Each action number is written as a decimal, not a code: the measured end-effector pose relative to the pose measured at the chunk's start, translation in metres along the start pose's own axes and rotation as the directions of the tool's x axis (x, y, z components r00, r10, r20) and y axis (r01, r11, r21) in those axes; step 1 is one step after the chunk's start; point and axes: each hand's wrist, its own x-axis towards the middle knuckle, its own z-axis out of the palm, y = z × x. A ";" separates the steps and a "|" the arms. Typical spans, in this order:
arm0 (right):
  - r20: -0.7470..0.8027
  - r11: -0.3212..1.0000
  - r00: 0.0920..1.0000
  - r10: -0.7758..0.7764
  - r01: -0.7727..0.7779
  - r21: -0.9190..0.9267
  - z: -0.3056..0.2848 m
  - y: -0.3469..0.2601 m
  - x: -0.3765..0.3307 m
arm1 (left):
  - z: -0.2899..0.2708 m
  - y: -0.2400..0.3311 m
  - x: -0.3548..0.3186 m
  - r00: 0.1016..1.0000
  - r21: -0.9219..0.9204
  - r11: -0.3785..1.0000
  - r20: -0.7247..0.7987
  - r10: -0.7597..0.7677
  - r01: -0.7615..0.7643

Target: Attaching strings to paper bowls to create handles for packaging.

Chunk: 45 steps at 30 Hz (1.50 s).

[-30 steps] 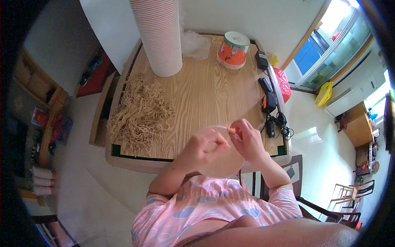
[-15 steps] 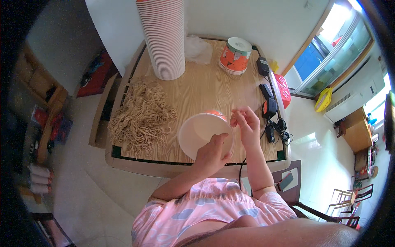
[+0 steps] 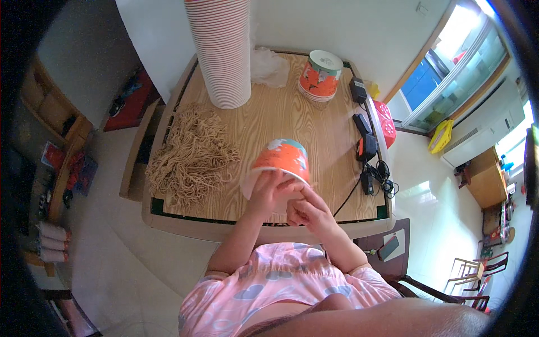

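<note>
An orange and green paper bucket [image 3: 283, 157] is tilted on the near part of the table, its white mouth facing me. My left hand [image 3: 266, 191] grips it at the near rim, with the fingers partly inside the mouth. My right hand [image 3: 311, 209] is at the right side of the same rim, thumb and fingers bent together. Whatever those fingers hold, if anything, is too small to make out. Left of the bucket lies a loose heap of beige strings [image 3: 193, 157].
A tall stack of white-rimmed paper buckets [image 3: 224, 62] stands at the back left, beside a crumpled clear plastic bag [image 3: 269, 67]. Upside-down orange buckets [image 3: 320, 76] sit at the back right. Black power adapters and cables [image 3: 368, 149] run along the table's right edge.
The bucket has tipped so its printed outside now shows. My left hand has shifted left along the rim, and my right hand has come down and left to the near rim.
</note>
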 end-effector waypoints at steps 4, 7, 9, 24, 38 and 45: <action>-0.029 0.992 0.999 0.031 -0.027 0.125 0.002 -0.009 -0.015 | -0.012 0.015 0.008 0.962 -0.268 0.958 -0.270 0.029 -0.104; -0.049 0.998 0.997 0.064 -0.064 0.014 0.001 -0.010 -0.018 | -0.013 0.028 0.008 0.959 -0.279 0.954 -0.284 0.026 -0.108; 0.173 0.974 0.985 -0.015 0.054 -0.219 -0.002 -0.001 -0.017 | -0.009 0.031 0.008 0.955 -0.268 0.959 -0.298 0.012 -0.095; 0.310 0.729 0.951 -0.005 0.215 -0.650 0.013 0.008 -0.009 | 0.005 0.017 0.001 0.960 -0.175 0.984 -0.264 -0.087 0.041; 0.015 0.584 0.993 -0.120 0.083 -0.808 -0.057 0.018 0.012 | -0.011 0.086 -0.014 0.997 -0.498 0.866 -0.035 -0.063 0.037; -0.178 0.744 0.856 -0.485 0.297 -0.598 -0.073 -0.004 0.013 | -0.019 0.071 -0.006 0.994 -0.443 0.893 -0.025 -0.103 0.081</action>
